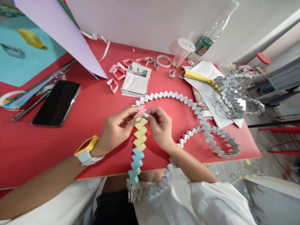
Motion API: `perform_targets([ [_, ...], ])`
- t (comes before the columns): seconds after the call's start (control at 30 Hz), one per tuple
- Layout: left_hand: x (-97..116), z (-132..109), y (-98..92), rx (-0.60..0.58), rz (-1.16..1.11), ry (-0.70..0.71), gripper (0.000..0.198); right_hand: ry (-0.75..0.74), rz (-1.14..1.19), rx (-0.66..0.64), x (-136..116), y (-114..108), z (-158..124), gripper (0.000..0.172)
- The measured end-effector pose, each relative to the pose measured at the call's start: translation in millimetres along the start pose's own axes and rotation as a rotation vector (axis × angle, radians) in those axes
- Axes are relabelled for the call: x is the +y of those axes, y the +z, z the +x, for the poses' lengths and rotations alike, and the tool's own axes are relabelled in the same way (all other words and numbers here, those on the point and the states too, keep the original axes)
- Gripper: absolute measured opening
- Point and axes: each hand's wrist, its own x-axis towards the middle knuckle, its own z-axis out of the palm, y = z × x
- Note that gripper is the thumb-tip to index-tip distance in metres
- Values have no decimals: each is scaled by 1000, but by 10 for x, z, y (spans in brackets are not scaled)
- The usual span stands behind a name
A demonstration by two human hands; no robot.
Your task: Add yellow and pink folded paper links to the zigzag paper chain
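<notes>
A zigzag chain of folded paper links (pixel 140 134) hangs from between my hands, pink at the top, then yellow, blue and newsprint grey. My left hand (pixel 119 126) pinches its upper end from the left, thumb on the top yellow link. From the right, my right hand (pixel 160 125) closes thumb and fingers at the small pink link (pixel 141 112). The chain drops over the table edge to my lap, and a newsprint length (pixel 185 99) loops across the table. Pink folded links (pixel 119 73) and a stack of newspaper pieces (pixel 136 79) lie beyond my hands.
On the left are a black phone (pixel 57 103) and lilac card (pixel 63 34). A plastic cup (pixel 184 51) and a bottle (pixel 203 47) stand by the wall. Papers (pixel 211 97) and a newsprint woven piece (pixel 234 93) sit at the right, near the red table's (pixel 93 156) edge.
</notes>
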Motion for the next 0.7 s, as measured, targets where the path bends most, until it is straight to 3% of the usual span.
perform_targets([
  [0.13,-2,-1,2,-20,9,15,33,4,-22,84,7,60,-47,10],
  [0.23,-40,57,-58,-32,32,17,36,15,-24,25,35,20,-7,11],
  [0.37,-108,155,-152,-130,70,5,48,2,-12,-56,90,-30,53,12],
  [0.6,-106,259,-254,-257,249,159,39,57,-19,-70,158,-15,73,10],
  [0.67,-130,345,-455,-191,383,143,42,65,-23,-80,158,-14,81,11],
  [0.7,-161,394,-604,-83,482,127,46,66,-24,-85,154,-15,84,10],
])
